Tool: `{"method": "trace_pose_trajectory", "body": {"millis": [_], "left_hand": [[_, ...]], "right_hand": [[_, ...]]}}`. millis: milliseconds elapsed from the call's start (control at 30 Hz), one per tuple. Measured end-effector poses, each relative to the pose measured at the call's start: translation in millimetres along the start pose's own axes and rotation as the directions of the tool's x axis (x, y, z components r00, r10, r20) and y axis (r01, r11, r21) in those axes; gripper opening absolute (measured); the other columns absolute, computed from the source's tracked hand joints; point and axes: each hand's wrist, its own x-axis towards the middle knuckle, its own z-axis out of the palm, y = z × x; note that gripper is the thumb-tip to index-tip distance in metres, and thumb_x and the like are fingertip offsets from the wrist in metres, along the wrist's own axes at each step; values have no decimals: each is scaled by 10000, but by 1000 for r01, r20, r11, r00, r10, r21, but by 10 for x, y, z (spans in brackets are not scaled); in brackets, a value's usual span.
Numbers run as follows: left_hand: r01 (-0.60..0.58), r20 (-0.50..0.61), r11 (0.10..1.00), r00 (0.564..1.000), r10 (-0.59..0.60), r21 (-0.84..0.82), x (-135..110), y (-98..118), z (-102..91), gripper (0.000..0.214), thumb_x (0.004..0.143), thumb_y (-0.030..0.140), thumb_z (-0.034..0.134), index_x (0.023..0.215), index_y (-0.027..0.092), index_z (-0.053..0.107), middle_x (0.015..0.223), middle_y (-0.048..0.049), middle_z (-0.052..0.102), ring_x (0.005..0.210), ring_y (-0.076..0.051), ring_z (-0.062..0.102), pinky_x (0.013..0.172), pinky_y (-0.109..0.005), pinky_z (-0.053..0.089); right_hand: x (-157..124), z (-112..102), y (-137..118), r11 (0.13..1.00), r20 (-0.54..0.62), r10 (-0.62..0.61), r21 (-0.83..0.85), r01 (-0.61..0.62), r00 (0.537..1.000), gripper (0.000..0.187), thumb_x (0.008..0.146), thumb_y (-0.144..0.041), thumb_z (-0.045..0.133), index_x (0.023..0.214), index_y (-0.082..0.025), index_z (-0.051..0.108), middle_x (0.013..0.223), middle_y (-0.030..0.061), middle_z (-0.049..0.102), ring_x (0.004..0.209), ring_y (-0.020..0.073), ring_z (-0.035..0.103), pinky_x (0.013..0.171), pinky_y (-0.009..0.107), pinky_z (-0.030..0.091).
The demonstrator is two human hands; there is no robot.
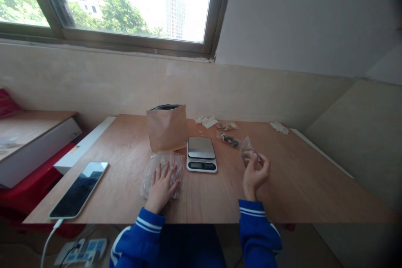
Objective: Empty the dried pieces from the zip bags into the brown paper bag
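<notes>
My left hand (162, 185) lies flat with fingers spread on a stack of clear plastic bags (150, 171) on the wooden table (298, 184). My right hand (255, 174) is raised a little above the table, its fingers pinched on a small clear bag (248, 152) with brownish pieces inside. Between my hands stands a small digital kitchen scale (201, 153) with an empty steel plate. A brown paper pouch (166, 127) stands upright and open behind the stack of bags.
Two small filled clear bags (228, 139) (226, 125) lie behind the scale, with paper scraps (206, 121) (279, 127) near the wall. A phone (79, 189) on a white cable lies at the table's left front. A lower side table (31, 134) stands left.
</notes>
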Motion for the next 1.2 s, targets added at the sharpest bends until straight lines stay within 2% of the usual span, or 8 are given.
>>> {"method": "trace_pose_trajectory", "body": {"millis": [167, 300, 433, 633, 700, 867, 1033, 1200], "left_hand": [[-153, -97, 904, 987, 125, -398, -66, 391, -227, 484, 925, 338, 468, 1402, 262, 460, 1534, -93, 364, 1447, -289, 246, 1164, -535, 164], [-174, -64, 624, 979, 195, -762, -167, 761, -434, 459, 887, 387, 564, 1318, 237, 523, 1301, -111, 585, 1171, -257, 564, 1003, -399, 429], [-103, -10, 546, 985, 170, -831, -217, 873, -513, 209, 877, 402, 586, 879, 193, 601, 764, -12, 607, 665, -143, 558, 627, -254, 446], [5, 35, 356, 996, 78, -935, -230, 880, -439, 285, 887, 482, 540, 857, 208, 470, 619, 66, 434, 481, -80, 403, 463, -207, 333], [-12, 11, 331, 998, 68, -944, -221, 898, -412, 276, 885, 473, 554, 881, 209, 473, 683, 44, 493, 566, -97, 484, 549, -222, 410], [-20, -24, 287, 1000, -11, -958, -193, 893, -389, 297, 887, 498, 539, 883, 202, 518, 823, -18, 574, 767, -159, 578, 709, -276, 480], [-30, -28, 332, 1000, 9, -943, -228, 903, -478, 299, 931, 483, 463, 895, 195, 537, 852, -24, 579, 817, -165, 581, 770, -287, 490], [-82, -51, 445, 995, 80, -892, -228, 959, -559, 259, 941, 433, 458, 858, 196, 520, 758, 11, 553, 700, -128, 553, 641, -233, 463]], "right_hand": [[-307, -231, -779, 912, 100, 287, 276, -304, 953, 344, 814, -520, 606, 908, -191, 573, 814, 32, 603, 700, 160, 576, 653, 279, 474], [-557, -261, -1173, 758, 477, 390, 319, -569, 787, 325, 819, -523, 600, 826, -199, 569, 711, -11, 577, 614, 136, 551, 569, 237, 453], [-702, -207, -1228, 663, 671, 390, 271, -698, 631, 336, 814, -539, 594, 822, -206, 554, 727, -6, 589, 644, 158, 584, 580, 260, 479], [-906, -184, -1147, 822, 571, 355, 186, -538, 740, 447, 785, -533, 633, 1106, -237, 536, 1151, 90, 600, 1005, 227, 600, 829, 347, 505], [-997, -216, -1204, 842, 665, 281, 175, -511, 692, 395, 811, -517, 618, 1087, -242, 546, 1140, 87, 602, 975, 221, 605, 826, 351, 511], [-1113, -280, -1387, 839, 877, 97, 183, -512, 471, 308, 868, -491, 578, 1038, -237, 611, 1048, 69, 661, 951, 221, 634, 825, 344, 528], [-1099, -274, -1406, 830, 907, 47, 197, -522, 418, 313, 889, -479, 562, 1030, -211, 642, 1030, 72, 692, 977, 226, 651, 833, 333, 535], [-1070, -280, -1381, 845, 897, 5, 233, -482, 442, 313, 920, -450, 520, 1020, -195, 670, 1035, 79, 706, 964, 221, 666, 813, 308, 541]]}}
